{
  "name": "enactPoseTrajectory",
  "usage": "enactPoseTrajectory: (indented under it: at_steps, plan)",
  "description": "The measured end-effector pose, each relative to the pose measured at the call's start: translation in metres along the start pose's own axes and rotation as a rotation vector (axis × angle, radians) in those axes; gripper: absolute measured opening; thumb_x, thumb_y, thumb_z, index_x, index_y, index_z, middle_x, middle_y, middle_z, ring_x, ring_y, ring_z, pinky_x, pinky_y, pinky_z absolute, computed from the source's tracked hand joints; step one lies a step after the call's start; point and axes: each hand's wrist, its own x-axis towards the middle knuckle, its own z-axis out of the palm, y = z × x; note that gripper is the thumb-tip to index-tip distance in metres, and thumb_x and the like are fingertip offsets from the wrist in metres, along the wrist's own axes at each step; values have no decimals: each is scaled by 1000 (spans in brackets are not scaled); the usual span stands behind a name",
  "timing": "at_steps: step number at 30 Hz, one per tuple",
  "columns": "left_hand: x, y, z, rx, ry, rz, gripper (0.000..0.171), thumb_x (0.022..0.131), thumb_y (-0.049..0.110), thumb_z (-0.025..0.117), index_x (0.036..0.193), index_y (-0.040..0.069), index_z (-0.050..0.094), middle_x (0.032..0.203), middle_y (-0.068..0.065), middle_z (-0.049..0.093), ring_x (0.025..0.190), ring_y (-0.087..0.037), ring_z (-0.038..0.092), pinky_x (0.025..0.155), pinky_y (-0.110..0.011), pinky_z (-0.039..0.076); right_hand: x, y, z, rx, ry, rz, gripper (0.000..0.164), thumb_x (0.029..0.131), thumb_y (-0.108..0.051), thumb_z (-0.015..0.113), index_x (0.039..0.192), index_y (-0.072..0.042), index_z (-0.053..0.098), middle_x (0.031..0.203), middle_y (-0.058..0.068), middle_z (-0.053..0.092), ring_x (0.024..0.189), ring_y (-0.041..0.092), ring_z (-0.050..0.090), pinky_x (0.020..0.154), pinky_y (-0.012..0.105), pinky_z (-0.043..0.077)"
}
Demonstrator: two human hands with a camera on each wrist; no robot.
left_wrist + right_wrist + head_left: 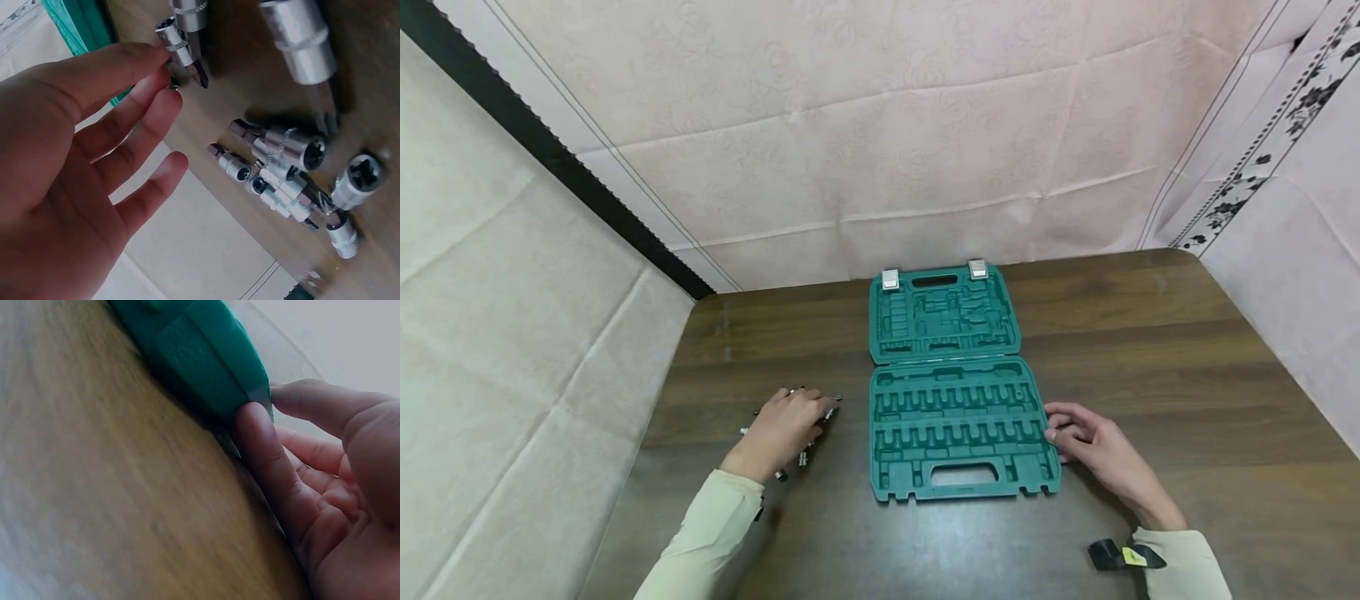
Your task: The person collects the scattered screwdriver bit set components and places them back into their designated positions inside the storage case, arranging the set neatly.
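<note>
An open green plastic tool case [966, 425] lies on the table, its moulded slots bare. My right hand [1097, 446] holds the right edge of its near half. In the right wrist view, two fingertips [255, 422] press on either side of the case's corner [206, 362]. To the left of the case, my left hand [786, 429] hovers low over several silver bit sockets [803, 458], partly hiding them. Its fingers are loosely bent in the left wrist view. One fingertip is at a small bit socket [178, 47]; I cannot tell whether it touches. More bit sockets [294, 147] lie in a cluster beside it.
The brown wooden table [1150, 350] ends at pale fabric walls [925, 150] behind and on both sides. Two silver latches [977, 269] stick up from the case lid's [943, 312] far edge. A black strap [1123, 556] is on my right wrist.
</note>
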Motion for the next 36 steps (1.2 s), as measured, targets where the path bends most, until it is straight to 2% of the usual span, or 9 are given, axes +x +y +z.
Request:
enactPoseTrajectory:
  at_steps: [6, 14, 22, 30, 36]
  plan:
    - [2, -1, 3, -36, -29, -5, 40, 87, 10, 88, 124, 7, 76, 118, -10, 75, 110, -28, 72, 98, -56, 55, 0, 0, 1, -6, 3, 4, 47, 106, -11, 65, 145, 11, 50, 114, 22, 63, 90, 8, 67, 74, 31, 62]
    - [0, -3, 8, -48, -19, 5, 35, 89, 17, 83, 122, 7, 76, 112, -8, 71, 103, -28, 69, 91, -48, 59, 0, 0, 2, -3, 8, 22, 47, 106, -11, 65, 145, 10, 50, 113, 21, 63, 89, 9, 67, 73, 31, 62]
    - [-1, -1, 6, -82, 19, 9, 34, 89, 20, 83, 119, 6, 74, 114, -9, 70, 103, -27, 68, 90, -43, 59, 1, 1, 2, -8, 9, 21, 47, 105, -10, 66, 145, 10, 50, 112, 20, 63, 89, 9, 66, 73, 31, 61]
    - [3, 3, 3, -117, 69, 0, 31, 90, 21, 81, 114, 4, 72, 108, -7, 69, 94, -21, 64, 81, -37, 59, -1, 1, 2, -5, 12, 12, 45, 105, -8, 65, 144, 10, 51, 111, 19, 63, 90, 8, 66, 73, 31, 61]
    - [1, 8, -3, -148, 108, -32, 33, 88, 24, 81, 114, 7, 72, 108, -4, 69, 95, -19, 64, 84, -38, 60, 1, -1, 1, -13, 14, 17, 46, 105, -10, 65, 145, 9, 51, 112, 19, 63, 90, 9, 66, 73, 31, 61]
